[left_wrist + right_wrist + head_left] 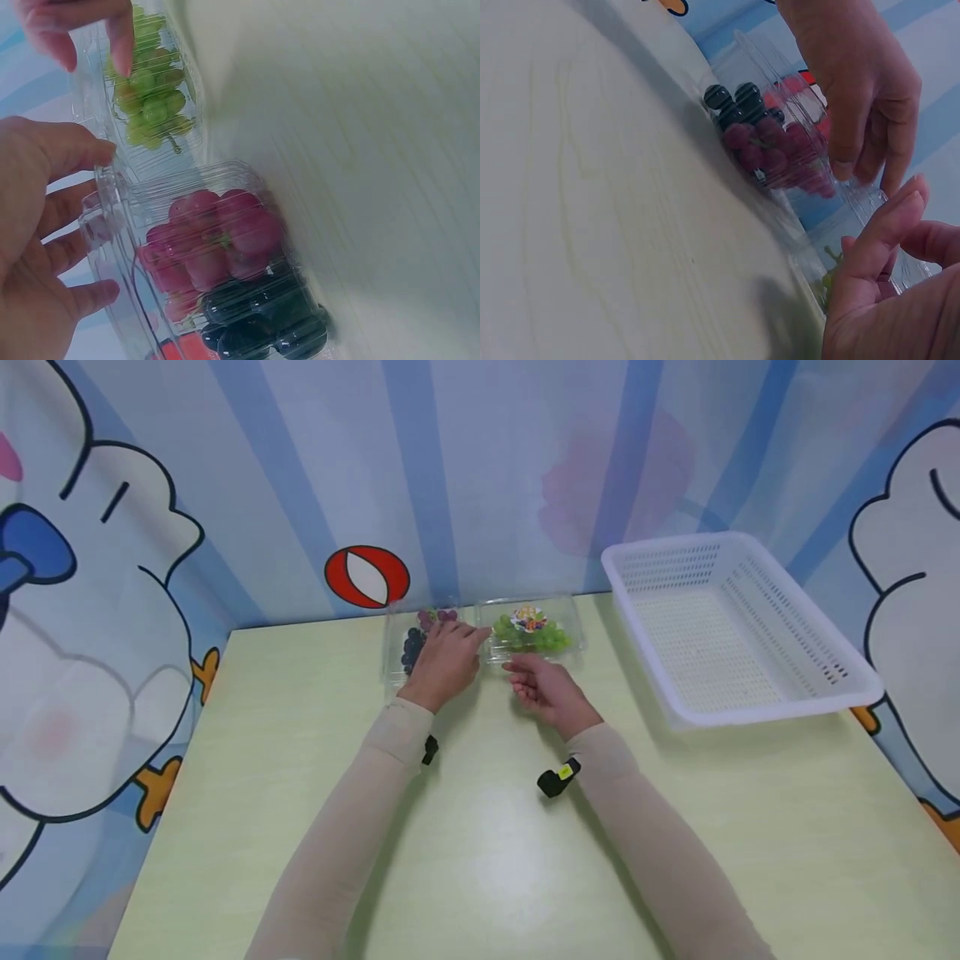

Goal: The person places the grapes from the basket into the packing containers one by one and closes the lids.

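Two clear plastic boxes of grapes stand side by side at the table's back edge. In the left one [396,664] are dark grapes [262,315] and red grapes [217,232]; the right one [577,631] holds green grapes [551,637] under a colourful round sticker [528,619]. My left hand [447,664] reaches over the left box, its thumb tip right at the rim near the other box and its fingers spread loosely. Just in front of the green grape box is my right hand [551,689], fingers bent, with a gap between thumb and fingertips in the left wrist view.
A white perforated plastic basket [678,714] stands at the right of the pale table [487,860]. Behind the table hangs a blue striped cartoon backdrop [495,468]. A small black device [558,778] sits at my right wrist.
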`<state>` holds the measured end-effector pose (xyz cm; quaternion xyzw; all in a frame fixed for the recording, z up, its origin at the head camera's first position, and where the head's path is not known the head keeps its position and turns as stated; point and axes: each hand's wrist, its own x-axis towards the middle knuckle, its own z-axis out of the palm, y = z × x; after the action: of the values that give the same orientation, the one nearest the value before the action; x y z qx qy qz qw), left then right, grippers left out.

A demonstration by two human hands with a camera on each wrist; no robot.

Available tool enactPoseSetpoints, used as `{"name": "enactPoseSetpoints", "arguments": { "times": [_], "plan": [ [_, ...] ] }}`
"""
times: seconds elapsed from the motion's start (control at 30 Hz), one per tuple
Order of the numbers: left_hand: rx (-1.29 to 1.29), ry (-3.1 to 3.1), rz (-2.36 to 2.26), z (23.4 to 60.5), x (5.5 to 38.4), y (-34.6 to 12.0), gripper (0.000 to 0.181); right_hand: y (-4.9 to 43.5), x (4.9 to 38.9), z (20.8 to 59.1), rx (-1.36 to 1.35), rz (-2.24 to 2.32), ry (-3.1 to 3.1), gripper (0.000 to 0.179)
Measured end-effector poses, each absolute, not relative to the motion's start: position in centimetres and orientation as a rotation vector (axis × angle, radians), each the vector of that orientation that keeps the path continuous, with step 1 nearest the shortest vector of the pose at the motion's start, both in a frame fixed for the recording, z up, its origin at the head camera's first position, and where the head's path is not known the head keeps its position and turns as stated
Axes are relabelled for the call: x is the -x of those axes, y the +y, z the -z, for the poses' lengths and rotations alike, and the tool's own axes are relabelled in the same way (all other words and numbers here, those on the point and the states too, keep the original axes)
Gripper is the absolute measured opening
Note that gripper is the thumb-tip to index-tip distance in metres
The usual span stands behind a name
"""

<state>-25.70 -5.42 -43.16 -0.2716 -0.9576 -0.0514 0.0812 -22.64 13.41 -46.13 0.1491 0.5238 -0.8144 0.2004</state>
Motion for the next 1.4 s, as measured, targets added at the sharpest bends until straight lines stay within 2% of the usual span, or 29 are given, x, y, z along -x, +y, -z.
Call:
{"name": "enactPoseSetpoints", "arguments": {
  "times": [0.4, 0.7, 1.2, 1.4],
  "plan": [
    [0.824, -2.852, 0.145, 43.2, 25.7, -5.5, 0.048, 10.8, 23.1, 46.2, -0.468, 2.287, 1.5, 0.045],
    [0.834, -2.843, 0.153, 43.2, 25.7, -5.5, 0.049, 10.2, 23.2, 46.0, -0.513, 2.275, 1.49, 0.036],
    [0.832, -2.824, 0.167, 43.5, 25.8, -5.6, 0.05, 9.0, 23.6, 45.9, -0.624, 2.279, 1.453, 0.035],
    [0.825, -2.836, 0.178, 43.5, 25.6, -5.6, 0.049, 8.7, 23.7, 46.0, -0.66, 2.284, 1.486, 0.029]
  ]
}}
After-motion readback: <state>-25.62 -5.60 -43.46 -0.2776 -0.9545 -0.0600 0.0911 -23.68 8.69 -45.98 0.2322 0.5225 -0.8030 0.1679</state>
